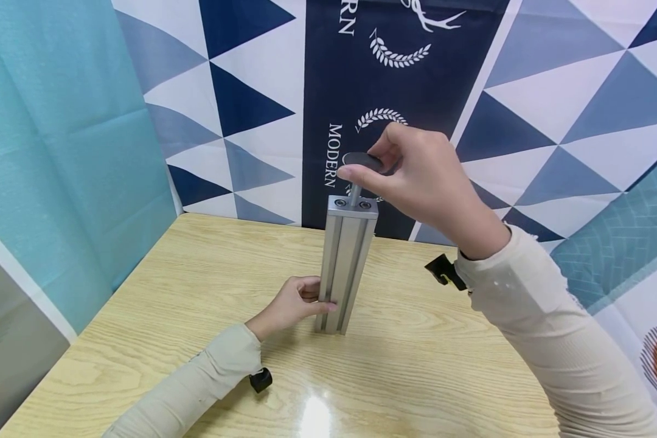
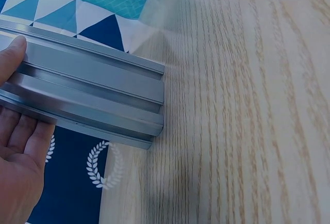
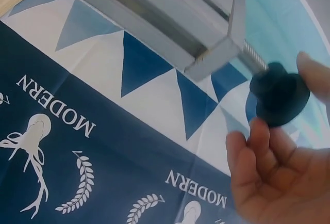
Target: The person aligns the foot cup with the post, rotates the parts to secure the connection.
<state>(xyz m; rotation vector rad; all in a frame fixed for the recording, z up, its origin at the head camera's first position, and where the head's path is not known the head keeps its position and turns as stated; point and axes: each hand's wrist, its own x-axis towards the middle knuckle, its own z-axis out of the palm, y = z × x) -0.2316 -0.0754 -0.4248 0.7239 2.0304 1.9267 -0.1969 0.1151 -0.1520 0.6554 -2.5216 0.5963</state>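
An aluminium profile [image 1: 346,261] with long grooves stands upright on the wooden table. My left hand [image 1: 292,304] grips it near its base, thumb across the near face and fingers round the far side. Two screws sit in the end plate [image 1: 353,212] on top. Between them a threaded rod [image 3: 253,57] rises from the plate and carries a black levelling foot [image 3: 283,95] with a round disc. My right hand [image 1: 427,173] pinches that disc at its edge, thumb on one side and fingers on the other. A length of rod shows between plate and foot.
The wood-grain table [image 1: 241,261] extends around the profile. Behind it hangs a patterned curtain [image 1: 263,152] with triangles and lettering, and a teal cloth [image 1: 60,140] hangs at the left. A black wrist mount [image 1: 445,272] sticks out below the right sleeve.
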